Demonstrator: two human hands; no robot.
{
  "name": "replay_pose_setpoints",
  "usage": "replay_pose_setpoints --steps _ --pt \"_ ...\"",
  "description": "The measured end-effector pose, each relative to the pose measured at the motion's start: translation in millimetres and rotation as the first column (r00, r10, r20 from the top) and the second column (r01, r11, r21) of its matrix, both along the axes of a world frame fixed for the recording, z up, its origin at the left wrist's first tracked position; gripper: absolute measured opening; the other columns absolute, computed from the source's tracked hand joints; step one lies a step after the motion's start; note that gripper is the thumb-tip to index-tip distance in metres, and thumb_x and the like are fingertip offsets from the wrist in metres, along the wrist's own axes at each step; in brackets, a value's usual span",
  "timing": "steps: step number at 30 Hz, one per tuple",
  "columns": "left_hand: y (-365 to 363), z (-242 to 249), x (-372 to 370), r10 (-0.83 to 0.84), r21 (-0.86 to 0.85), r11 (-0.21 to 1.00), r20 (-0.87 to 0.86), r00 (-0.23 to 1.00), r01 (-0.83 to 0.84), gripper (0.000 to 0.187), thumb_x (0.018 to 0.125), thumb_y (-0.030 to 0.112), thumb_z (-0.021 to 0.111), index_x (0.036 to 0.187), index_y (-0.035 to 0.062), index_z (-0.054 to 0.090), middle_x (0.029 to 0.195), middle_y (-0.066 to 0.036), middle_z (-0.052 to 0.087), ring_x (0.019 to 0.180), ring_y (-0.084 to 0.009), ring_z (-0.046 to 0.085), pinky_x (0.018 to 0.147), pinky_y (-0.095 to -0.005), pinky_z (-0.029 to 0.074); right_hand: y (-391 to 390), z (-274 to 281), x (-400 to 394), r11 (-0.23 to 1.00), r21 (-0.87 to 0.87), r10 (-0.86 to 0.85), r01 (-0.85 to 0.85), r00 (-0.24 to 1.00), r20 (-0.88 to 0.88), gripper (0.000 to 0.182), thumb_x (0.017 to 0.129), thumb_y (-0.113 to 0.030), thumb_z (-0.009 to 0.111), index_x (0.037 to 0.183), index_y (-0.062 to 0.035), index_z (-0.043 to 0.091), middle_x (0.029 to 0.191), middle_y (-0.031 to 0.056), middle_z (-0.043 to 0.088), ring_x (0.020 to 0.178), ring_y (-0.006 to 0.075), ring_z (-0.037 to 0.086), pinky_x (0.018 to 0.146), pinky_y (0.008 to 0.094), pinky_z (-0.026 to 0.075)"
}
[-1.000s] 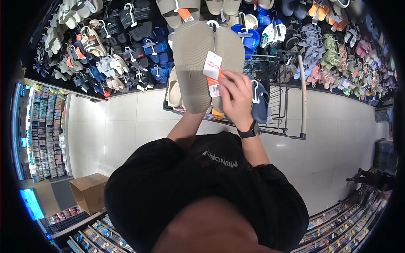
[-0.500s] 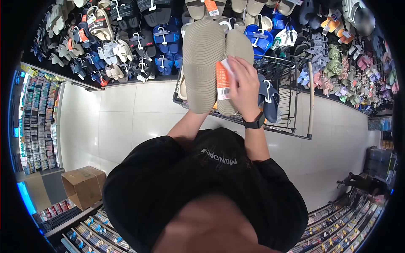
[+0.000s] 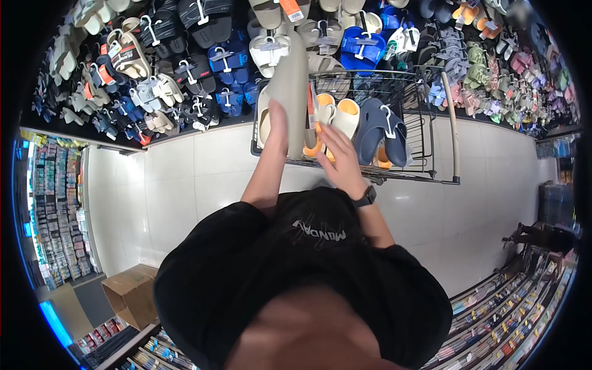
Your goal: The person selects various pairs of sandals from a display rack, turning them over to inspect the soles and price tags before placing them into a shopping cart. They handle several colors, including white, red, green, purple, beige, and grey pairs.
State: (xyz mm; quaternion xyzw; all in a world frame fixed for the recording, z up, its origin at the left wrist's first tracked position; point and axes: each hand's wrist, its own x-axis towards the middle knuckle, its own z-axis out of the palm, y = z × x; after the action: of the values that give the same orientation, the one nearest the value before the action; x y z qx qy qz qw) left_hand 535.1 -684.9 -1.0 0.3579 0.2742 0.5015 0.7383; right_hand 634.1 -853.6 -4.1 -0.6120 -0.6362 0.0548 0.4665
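The wire shopping cart (image 3: pixel 425 132) holds several sandals: a navy pair (image 3: pixel 377 126) on a hanger near its right side, a cream and orange pair (image 3: pixel 338 117) in the middle, and a cream one (image 3: pixel 265 123) at its left edge. The left hand (image 3: pixel 277 126) grips a taupe pair of slides (image 3: pixel 295 86), held upright and seen edge-on over the left part of the cart. The right hand (image 3: pixel 338 161) is open, fingers spread, just beside the slides at the cart's near edge.

1 taupe slide pair (image 3: pixel 293 80), 1 navy pair (image 3: pixel 379 129), 1 orange-lined pair (image 3: pixel 336 117) (partly hidden), 1 cart (image 3: pixel 453 123), 1 cardboard box (image 3: pixel 129 293), 2 hands; wall sandals too many to count.
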Motion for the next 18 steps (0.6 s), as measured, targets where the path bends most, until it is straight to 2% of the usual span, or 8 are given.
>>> replay_pose_setpoints --steps 1,4,7,9,13,15,16,18 --pt "6 -6 4 0.003 -0.028 1.000 -0.048 0.999 -0.005 0.021 0.088 0.007 0.064 0.108 0.0005 0.063 0.099 -0.007 0.068 0.085 -0.0186 0.065 0.076 -0.0291 0.053 -13 -21 4 0.997 -0.072 -0.020 0.016 0.998 -0.059 0.038 0.082 -0.012 0.065 0.118 0.0003 0.061 0.125 0.0173 0.059 0.118 0.0367 0.053 0.101 0.0427 0.041" --pt "2 -52 28 0.304 0.307 0.937 -0.480 0.823 -0.167 0.009 0.079 0.008 0.070 0.083 0.0015 0.065 0.077 -0.007 0.068 0.069 -0.0201 0.064 0.065 -0.0328 0.050 -63 -76 33 0.953 -0.295 -0.093 0.071 0.994 -0.058 0.037 0.080 -0.012 0.067 0.115 -0.0001 0.062 0.119 0.0179 0.062 0.112 0.0368 0.055 0.097 0.0427 0.044" --pt "-10 -116 67 0.354 0.445 0.892 -0.580 0.733 -0.078 0.014 0.073 0.010 0.075 0.074 0.0005 0.065 0.072 -0.013 0.067 0.066 -0.0241 0.065 0.062 -0.0359 0.048 -107 -99 68 0.857 -0.496 -0.147 0.142 0.989 0.028 0.035 0.080 -0.011 0.067 0.113 -0.0005 0.062 0.113 0.0171 0.064 0.107 0.0378 0.056 0.094 0.0438 0.045" --pt "-26 -147 92 0.349 0.419 0.907 -0.675 0.650 -0.052 0.021 0.073 0.017 0.076 0.073 -0.0002 0.064 0.074 -0.020 0.065 0.068 -0.0316 0.065 0.062 -0.0414 0.048 -127 -107 93 0.842 -0.504 -0.183 0.190 0.981 0.063 0.034 0.080 -0.010 0.066 0.112 -0.0006 0.062 0.111 0.0167 0.064 0.105 0.0379 0.057 0.092 0.0445 0.045" --pt "-43 -261 97 0.301 0.327 0.903 -0.944 0.131 0.280 0.041 0.084 0.040 0.064 0.098 0.0021 0.063 0.074 -0.020 0.065 0.081 -0.0409 0.065 0.071 -0.0499 0.051 -148 -98 148 0.806 -0.495 -0.324 0.325 0.942 0.091 0.028 0.081 -0.007 0.065 0.109 0.0008 0.062 0.109 0.0207 0.063 0.105 0.0394 0.056 0.092 0.0459 0.044" --pt "-51 -280 87 0.248 0.233 0.912 -0.969 -0.003 0.337 0.045 0.087 0.045 0.059 0.110 0.0060 0.059 0.081 -0.020 0.067 0.085 -0.0403 0.065 0.073 -0.0502 0.052 -167 -107 185 0.804 -0.339 -0.478 0.489 0.870 0.121 0.033 0.081 -0.006 0.065 0.113 0.0006 0.060 0.117 0.0198 0.061 0.111 0.0380 0.055 0.097 0.0443 0.042" --pt "-56 -272 83 0.199 0.183 0.913 -0.980 -0.008 0.364 0.043 0.088 0.045 0.058 0.106 0.0064 0.060 0.085 -0.018 0.067 0.087 -0.0395 0.065 0.074 -0.0494 0.051 -176 -108 211 0.779 -0.329 -0.533 0.533 0.840 0.099 0.037 0.082 -0.008 0.065 0.117 0.0002 0.059 0.120 0.0196 0.060 0.113 0.0379 0.054 0.098 0.0443 0.041" --pt "-67 -248 57 0.147 0.136 0.850 -0.989 0.019 0.508 0.041 0.088 0.046 0.057 0.099 0.0067 0.063 0.091 -0.016 0.068 0.089 -0.0375 0.066 0.075 -0.0475 0.051 -187 -98 257 0.683 -0.211 -0.642 0.699 0.713 0.282 0.042 0.083 -0.009 0.065 0.122 -0.0013 0.056 0.122 0.0198 0.059 0.114 0.0378 0.053 0.098 0.0444 0.041"
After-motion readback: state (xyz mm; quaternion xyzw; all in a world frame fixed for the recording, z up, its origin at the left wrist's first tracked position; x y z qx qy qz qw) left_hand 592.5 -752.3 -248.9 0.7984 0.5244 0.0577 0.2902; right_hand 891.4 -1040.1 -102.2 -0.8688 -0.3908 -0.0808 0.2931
